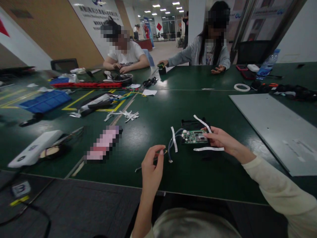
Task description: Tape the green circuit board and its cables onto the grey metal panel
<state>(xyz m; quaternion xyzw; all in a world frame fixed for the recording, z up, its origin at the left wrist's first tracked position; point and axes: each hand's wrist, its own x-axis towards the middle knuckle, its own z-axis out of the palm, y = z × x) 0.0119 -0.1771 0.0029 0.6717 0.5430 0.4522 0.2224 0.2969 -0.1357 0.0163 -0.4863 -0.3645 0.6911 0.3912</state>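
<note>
Circuit board: green, components up, at the right hand over the near side of the green worktop (178,181). Point for reference: circuit board (194,137). From this camera I can't tell if it rests or sits just clear.
Right hand: this right hand (224,141) grips the board's right end, thumb on top. I'd shift the hold onto bare edges and put no thumb pressure on the parts.
Left hand: on my feed, the left hand (152,163) has thumb and forefinger close together near the cable end; can't tell if they pinch anything. A thin dark lead (138,169) runs behind it.
Blue-grey cables: these cables (169,148) leave the board's left side and drop to a white connector (170,161) near the left fingertips. I'd handle by the connector body, never pull on wires, and leave slack at the board.
White strips: left strip (174,139), upper strip (202,123), lower strip (208,149) lie round the board. If tacky, they could snag cables; I'd guide leads clear.
Black frame: black frame (189,125) shows behind the board; contact unclear. I'd support both together if joined.
Spare strips: tangled pile (130,115) well left, out of the way.
</note>
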